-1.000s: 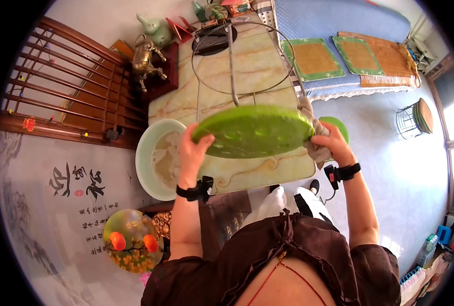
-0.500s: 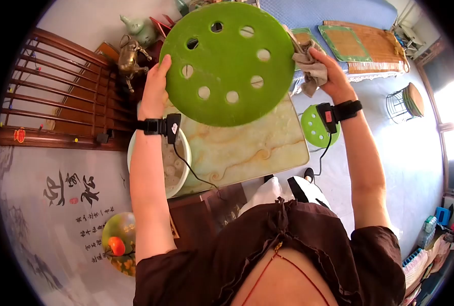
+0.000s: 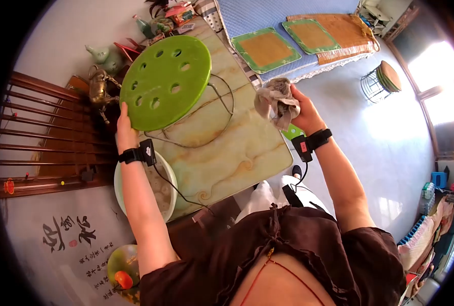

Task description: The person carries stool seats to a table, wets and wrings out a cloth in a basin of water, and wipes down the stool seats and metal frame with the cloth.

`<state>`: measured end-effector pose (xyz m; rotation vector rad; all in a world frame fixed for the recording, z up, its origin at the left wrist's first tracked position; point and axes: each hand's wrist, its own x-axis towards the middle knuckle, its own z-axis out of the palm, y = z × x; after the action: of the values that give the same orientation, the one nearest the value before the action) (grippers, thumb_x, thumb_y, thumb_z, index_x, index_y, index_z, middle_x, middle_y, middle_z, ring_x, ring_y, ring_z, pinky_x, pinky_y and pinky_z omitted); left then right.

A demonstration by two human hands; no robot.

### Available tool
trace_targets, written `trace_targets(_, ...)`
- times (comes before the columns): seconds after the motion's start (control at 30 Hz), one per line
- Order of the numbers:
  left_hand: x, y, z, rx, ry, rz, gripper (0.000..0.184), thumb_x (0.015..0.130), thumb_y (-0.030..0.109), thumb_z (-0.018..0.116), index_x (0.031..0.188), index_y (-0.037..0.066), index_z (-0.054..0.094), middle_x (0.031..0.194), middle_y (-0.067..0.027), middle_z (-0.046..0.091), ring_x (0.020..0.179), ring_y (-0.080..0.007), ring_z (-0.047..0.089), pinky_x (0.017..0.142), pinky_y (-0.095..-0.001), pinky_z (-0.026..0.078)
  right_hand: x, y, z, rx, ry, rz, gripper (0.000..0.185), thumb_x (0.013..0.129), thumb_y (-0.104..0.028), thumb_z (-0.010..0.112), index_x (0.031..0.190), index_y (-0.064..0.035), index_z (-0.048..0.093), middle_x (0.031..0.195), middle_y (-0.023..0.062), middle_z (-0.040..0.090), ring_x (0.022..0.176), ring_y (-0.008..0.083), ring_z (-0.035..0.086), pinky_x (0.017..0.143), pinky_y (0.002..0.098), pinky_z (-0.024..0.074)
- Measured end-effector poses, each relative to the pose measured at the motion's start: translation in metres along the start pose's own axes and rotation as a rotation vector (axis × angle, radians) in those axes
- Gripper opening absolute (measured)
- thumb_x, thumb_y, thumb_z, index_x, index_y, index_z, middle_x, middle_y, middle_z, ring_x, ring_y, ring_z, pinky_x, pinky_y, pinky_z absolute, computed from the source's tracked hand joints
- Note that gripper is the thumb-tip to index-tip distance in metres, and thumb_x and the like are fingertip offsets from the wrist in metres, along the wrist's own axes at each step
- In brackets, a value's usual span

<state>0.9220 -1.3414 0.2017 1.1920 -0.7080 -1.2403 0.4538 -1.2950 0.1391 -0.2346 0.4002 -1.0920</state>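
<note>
A stool with a round green seat, several holes through it and a metal wire frame is over the marble-patterned table. Its seat is tilted, and the wire ring shows to its lower right; I cannot tell whether the ring touches the tabletop. My left hand is closed on the seat's near left rim, thumb on top and the other fingers hidden beneath. Off to the right, my right hand grips a crumpled grey-beige cloth, apart from the stool.
Below my left forearm stands a white basin with cloudy water. The table carries ornaments at its far left, including a metal animal figure. A second green stool is partly hidden behind my right wrist. Farther off are a blue-covered bed and stacked stools.
The stool has moved left and tilted, so its wire frame now shows. My right hand has left the seat's rim with the cloth, while my left hand stays on the rim.
</note>
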Motion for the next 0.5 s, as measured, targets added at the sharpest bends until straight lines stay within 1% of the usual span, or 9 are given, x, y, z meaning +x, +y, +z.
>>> trace_targets(0.07,-0.003,-0.004,-0.005,0.002,-0.028,0.015,0.046,0.101,0.033,0.043,0.131,0.0,0.049,0.127,-0.0079,0.056,0.112,-0.0191,0.057,0.091,-0.0311,0.047,0.001,0.008,-0.013,0.069,-0.082,0.011,0.041,0.101,-0.03,0.042,0.131,-0.0023,0.046,0.129,0.014,0.054,0.115,0.0278,0.055,0.1,0.0425,0.0449)
trace_targets(0.17,-0.011,-0.007,-0.007,0.045,0.069,0.001,0.046,0.1,0.038,0.045,0.127,0.001,0.052,0.119,-0.0075,0.06,0.106,-0.0187,0.058,0.088,-0.0318,0.048,-0.001,0.013,-0.017,0.051,-0.091,0.027,0.044,0.1,-0.03,0.042,0.134,-0.0011,0.042,0.133,0.0164,0.05,0.119,0.03,0.052,0.104,0.0446,0.0414)
trace_targets(0.2,-0.014,-0.016,-0.009,0.12,0.221,0.193,0.041,0.098,0.032,0.049,0.125,0.001,0.052,0.117,-0.0081,0.058,0.104,-0.0188,0.057,0.088,-0.0319,0.047,-0.004,0.016,-0.017,0.041,-0.101,0.015,0.046,0.1,-0.029,0.041,0.136,-0.0004,0.04,0.135,0.0184,0.048,0.121,0.0313,0.051,0.105,0.0453,0.0399)
trace_targets(0.27,-0.027,-0.014,0.005,0.278,0.515,0.593,0.035,0.094,0.021,0.058,0.122,0.001,0.051,0.114,-0.0093,0.054,0.101,-0.019,0.053,0.086,-0.0321,0.046,-0.005,0.016,-0.016,0.069,-0.081,0.012,0.045,0.1,-0.029,0.039,0.135,-0.0006,0.041,0.133,0.0182,0.05,0.119,0.0319,0.053,0.104,0.0468,0.0407)
trace_targets(0.3,-0.051,-0.021,0.021,0.43,0.56,0.72,0.034,0.091,0.012,0.058,0.122,0.001,0.05,0.115,-0.01,0.051,0.101,-0.0185,0.051,0.087,-0.0307,0.044,-0.004,0.016,-0.02,0.141,-0.14,0.021,0.046,0.1,-0.031,0.04,0.135,-0.0005,0.042,0.132,0.0181,0.052,0.118,0.0321,0.054,0.103,0.047,0.042)
trace_targets(0.37,-0.112,-0.038,0.077,0.572,0.354,0.726,0.023,0.09,0.011,0.059,0.11,0.002,0.055,0.107,-0.0066,0.053,0.099,-0.0163,0.051,0.087,-0.0305,0.045,-0.006,0.016,-0.021,0.224,-0.194,0.031,0.048,0.1,-0.033,0.041,0.134,-0.0004,0.042,0.131,0.0181,0.053,0.117,0.0322,0.054,0.102,0.0472,0.0433)
trace_targets(0.43,-0.142,-0.083,0.118,0.704,-0.049,0.609,0.022,0.088,0.009,0.061,0.109,0.005,0.057,0.109,-0.0069,0.055,0.097,-0.0163,0.054,0.083,-0.0296,0.046,-0.014,0.018,-0.006,0.108,-0.19,0.077,0.045,0.097,-0.035,0.048,0.127,-0.0009,0.049,0.122,0.0165,0.059,0.113,0.0317,0.058,0.1,0.0472,0.0446)
trace_targets(0.47,-0.155,-0.106,0.138,0.728,-0.242,0.481,0.03,0.087,0.008,0.063,0.116,0.007,0.056,0.113,-0.0078,0.056,0.103,-0.0178,0.055,0.081,-0.0303,0.049,-0.017,0.021,-0.007,0.134,-0.204,0.1,0.038,0.095,-0.027,0.053,0.123,-0.0008,0.051,0.118,0.0173,0.06,0.109,0.03,0.06,0.096,0.0446,0.0491)
trace_targets(0.5,-0.164,-0.138,0.158,0.623,-0.326,0.315,0.038,0.085,0.006,0.063,0.121,0.008,0.053,0.116,-0.0076,0.056,0.104,-0.0191,0.057,0.082,-0.032,0.051,-0.02,0.02,-0.009,-0.018,-0.118,0.084,0.033,0.093,-0.019,0.055,0.12,-0.0004,0.052,0.116,0.0169,0.06,0.107,0.0287,0.061,0.093,0.0426,0.0508)
